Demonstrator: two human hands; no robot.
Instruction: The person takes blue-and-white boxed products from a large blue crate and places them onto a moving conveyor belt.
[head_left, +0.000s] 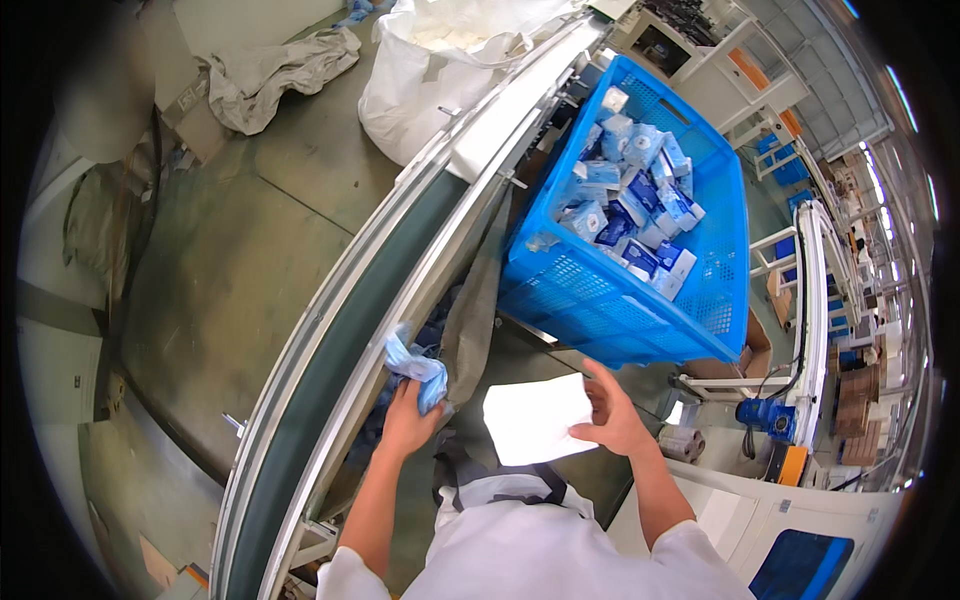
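My left hand (404, 424) is closed on a crumpled light-blue plastic wrapper (418, 370), beside the near rail of the conveyor. In my right hand (615, 415) is a white block of folded tissues (538, 422), gripped at its right end between thumb and fingers. The block has no wrapper on it and is held in front of my body. Beyond my hands stands a large blue plastic crate (630, 310) with perforated walls. Inside it lie many blue-and-white tissue packs (640, 195), heaped toward its left side.
A conveyor with a dark green belt (345, 345) runs diagonally along my left. Behind it sit a large white sack (410, 110) and a crumpled grey-white sheet (275, 85). A blue motor (768, 417) and a white machine cabinet (740, 520) are at right.
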